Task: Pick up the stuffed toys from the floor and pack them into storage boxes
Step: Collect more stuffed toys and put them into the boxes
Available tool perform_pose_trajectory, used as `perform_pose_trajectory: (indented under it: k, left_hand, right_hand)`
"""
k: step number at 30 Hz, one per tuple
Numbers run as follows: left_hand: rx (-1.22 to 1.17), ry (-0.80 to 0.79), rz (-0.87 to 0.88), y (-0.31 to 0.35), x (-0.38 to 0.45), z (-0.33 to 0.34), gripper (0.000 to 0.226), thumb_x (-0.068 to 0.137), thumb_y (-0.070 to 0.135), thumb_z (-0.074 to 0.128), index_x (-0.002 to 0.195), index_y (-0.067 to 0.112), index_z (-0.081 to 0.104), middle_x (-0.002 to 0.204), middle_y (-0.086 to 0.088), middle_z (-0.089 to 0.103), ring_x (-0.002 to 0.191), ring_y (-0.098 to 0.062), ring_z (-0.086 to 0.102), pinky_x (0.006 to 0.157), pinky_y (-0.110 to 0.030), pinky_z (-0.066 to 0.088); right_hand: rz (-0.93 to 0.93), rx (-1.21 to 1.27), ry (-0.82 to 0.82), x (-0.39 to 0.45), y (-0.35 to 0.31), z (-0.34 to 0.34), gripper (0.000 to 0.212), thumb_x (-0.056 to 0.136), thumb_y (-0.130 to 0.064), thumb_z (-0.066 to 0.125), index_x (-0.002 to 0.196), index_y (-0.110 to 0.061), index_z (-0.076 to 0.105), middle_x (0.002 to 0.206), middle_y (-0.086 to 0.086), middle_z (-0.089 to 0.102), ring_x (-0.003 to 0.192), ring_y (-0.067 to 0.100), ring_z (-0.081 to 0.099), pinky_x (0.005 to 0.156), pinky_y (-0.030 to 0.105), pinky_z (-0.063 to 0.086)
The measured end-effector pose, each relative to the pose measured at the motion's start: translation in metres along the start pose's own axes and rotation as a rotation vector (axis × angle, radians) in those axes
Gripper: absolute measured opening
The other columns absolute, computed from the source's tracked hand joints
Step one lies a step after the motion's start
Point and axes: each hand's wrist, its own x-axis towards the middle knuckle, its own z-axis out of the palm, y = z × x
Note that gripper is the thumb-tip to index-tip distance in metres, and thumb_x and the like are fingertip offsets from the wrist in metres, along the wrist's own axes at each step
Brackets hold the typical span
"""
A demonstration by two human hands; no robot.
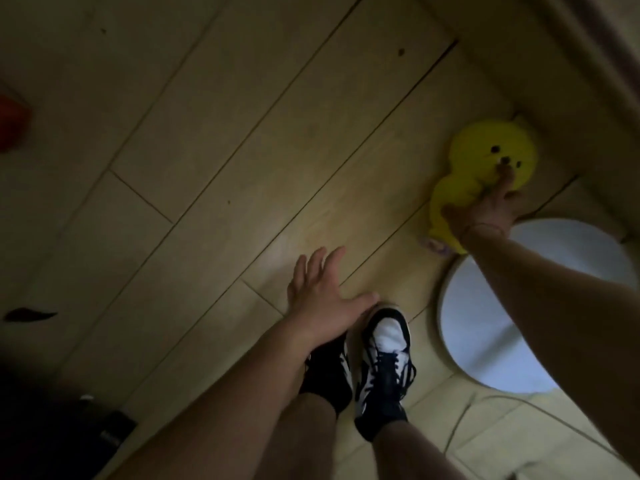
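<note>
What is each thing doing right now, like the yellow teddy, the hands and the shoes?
Yellow toy: on the floor by the wall, gripped by the right hand.
Right hand: fingers curled on the toy.
Left hand: open, fingers spread, holding nothing.
Shoes: laced, worn.
Round white thing: on the floor beside the toy.
Red thing: too blurred to tell.

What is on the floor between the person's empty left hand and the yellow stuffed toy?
Only bare wooden floor, seen in the head view, lies between the left hand and the yellow toy, which the right hand grips.

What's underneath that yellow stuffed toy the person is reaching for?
The yellow stuffed toy lies on the pale wooden plank floor, beside a white round object. The right hand covers its middle; a small purplish thing peeks out below.
</note>
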Motion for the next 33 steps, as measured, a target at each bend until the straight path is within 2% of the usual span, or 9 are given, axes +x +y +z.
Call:
perform_pose_trajectory:
  k: [4,10,13,16,18,21,25,28,33]
  left_hand:
    - [-0.562,-0.095,-0.095,0.018,-0.028,-0.02,0.074,0.083,0.055,0.06,0.146,0.033,0.028,0.15,0.007,0.036,0.132,-0.014,0.038,0.101,-0.033,0.037]
    - [-1.016,0.031,0.006,0.067,-0.151,-0.081,0.045,0.08,0.033,0.073,0.121,0.026,0.056,0.113,0.004,0.07,0.102,-0.013,0.067,0.082,-0.03,0.054]
    - [-0.933,0.202,0.075,0.07,-0.229,-0.116,0.045,0.07,0.034,0.081,0.11,0.028,0.061,0.103,0.007,0.072,0.095,-0.01,0.069,0.081,-0.031,0.057]
    - [-0.847,0.294,0.102,0.058,-0.31,-0.143,0.058,0.064,0.047,0.081,0.115,0.031,0.059,0.106,0.01,0.071,0.096,-0.008,0.067,0.085,-0.033,0.056]
    - [-0.802,0.299,0.11,0.051,-0.365,-0.152,0.063,0.059,0.062,0.075,0.113,0.035,0.059,0.108,0.01,0.07,0.096,-0.008,0.067,0.087,-0.036,0.056]
    - [-0.712,0.258,0.186,0.046,-0.433,-0.151,0.069,0.06,0.073,0.067,0.115,0.033,0.059,0.111,0.009,0.07,0.098,-0.009,0.067,0.091,-0.037,0.054]
    - [-0.651,0.127,0.3,0.049,-0.5,-0.139,0.065,0.071,0.069,0.062,0.123,0.029,0.054,0.117,0.005,0.067,0.103,-0.013,0.066,0.095,-0.039,0.053]
    - [-0.631,-0.077,0.358,0.045,-0.531,-0.131,0.069,0.065,0.063,0.07,0.124,0.03,0.054,0.119,-0.001,0.068,0.105,-0.023,0.067,0.094,-0.05,0.053]
    - [-0.351,-0.458,0.457,0.05,-0.575,-0.074,0.082,0.056,0.049,0.085,0.128,0.026,0.053,0.122,-0.007,0.067,0.112,-0.03,0.064,0.094,-0.052,0.051]
  right_hand:
    - [-0.238,0.004,0.024,-0.088,-0.016,-0.032,0.096,0.068,-0.038,0.077,0.145,-0.037,0.019,0.14,0.011,0.034,0.123,0.035,0.044,0.097,0.047,0.046]
    - [-0.695,-0.058,-0.005,-0.304,-0.046,-0.108,0.087,0.058,-0.059,0.061,0.136,-0.03,0.035,0.106,0.007,0.052,0.096,0.025,0.051,0.081,0.038,0.04]
    - [-0.752,0.1,-0.073,-0.381,-0.056,-0.153,0.078,0.066,-0.066,0.059,0.133,-0.033,0.04,0.107,0.0,0.052,0.098,0.016,0.048,0.085,0.036,0.039]
    - [-0.687,0.398,-0.185,-0.435,-0.07,-0.207,0.047,0.076,-0.058,0.064,0.116,-0.053,0.039,0.091,-0.008,0.056,0.083,0.009,0.056,0.073,0.032,0.048]
    - [-0.582,0.494,-0.172,-0.464,-0.078,-0.242,0.049,0.075,-0.054,0.07,0.107,-0.057,0.033,0.091,-0.007,0.054,0.078,0.008,0.056,0.067,0.029,0.047]
    - [-0.398,0.613,-0.278,-0.504,-0.076,-0.282,0.08,0.063,-0.061,0.071,0.129,-0.041,0.031,0.116,-0.003,0.052,0.09,0.016,0.061,0.075,0.036,0.054]
    - [-0.325,0.905,-0.615,-0.563,-0.055,-0.317,0.048,0.073,-0.05,0.072,0.114,-0.026,0.064,0.114,0.007,0.071,0.102,0.029,0.069,0.089,0.055,0.054]
    - [-0.298,1.13,-0.428,-0.598,-0.023,-0.333,0.061,0.071,-0.049,0.072,0.12,-0.016,0.061,0.111,0.012,0.072,0.098,0.032,0.07,0.085,0.054,0.056]
    - [-0.167,1.333,-0.006,-0.64,0.074,-0.346,0.066,0.07,-0.066,0.069,0.12,-0.023,0.06,0.114,0.004,0.071,0.103,0.026,0.068,0.089,0.05,0.055]
